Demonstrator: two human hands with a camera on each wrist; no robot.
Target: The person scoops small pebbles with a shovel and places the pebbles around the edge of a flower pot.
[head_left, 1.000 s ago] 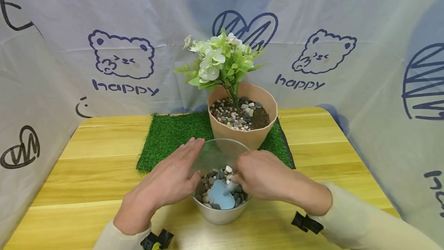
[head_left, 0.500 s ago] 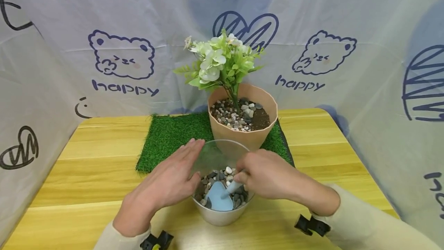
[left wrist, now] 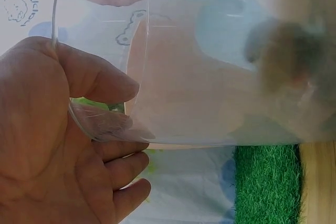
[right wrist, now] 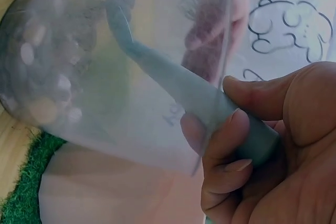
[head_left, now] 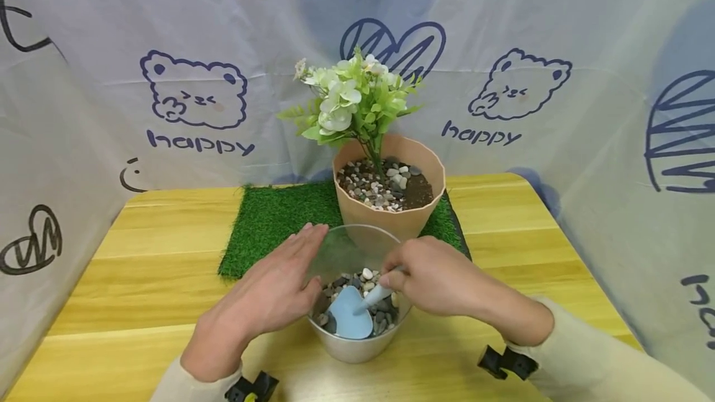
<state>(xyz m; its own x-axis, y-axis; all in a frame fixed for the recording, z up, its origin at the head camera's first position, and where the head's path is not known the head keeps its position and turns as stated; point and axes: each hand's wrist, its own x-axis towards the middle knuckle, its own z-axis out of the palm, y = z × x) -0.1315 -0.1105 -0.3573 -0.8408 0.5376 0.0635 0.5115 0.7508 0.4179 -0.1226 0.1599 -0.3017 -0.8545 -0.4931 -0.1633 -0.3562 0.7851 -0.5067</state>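
Note:
My right hand (head_left: 441, 275) grips the handle of a small light-blue trowel (head_left: 352, 315), thumb along it and fingers curled round it in the right wrist view. The trowel slants down into a clear tub (head_left: 357, 349), its heart-shaped blade close over grey and white pebbles (head_left: 367, 274). My left hand (head_left: 274, 293) holds the tub by its left rim. In the left wrist view, the thumb (left wrist: 102, 80) lies at the tub wall and the other fingers sit below it along the outside.
Behind the tub, a peach flowerpot (head_left: 385, 222) holds soil, pebbles and a white-flowered plant (head_left: 357, 101). It stands on a green turf mat (head_left: 279, 219) on a wooden table (head_left: 139, 247). A printed cloth (head_left: 268, 30) hangs behind and at the sides.
My right hand has drawn slightly up and right, so more of the trowel handle shows, and the blade has shifted a little left among the pebbles. My left hand stays in place.

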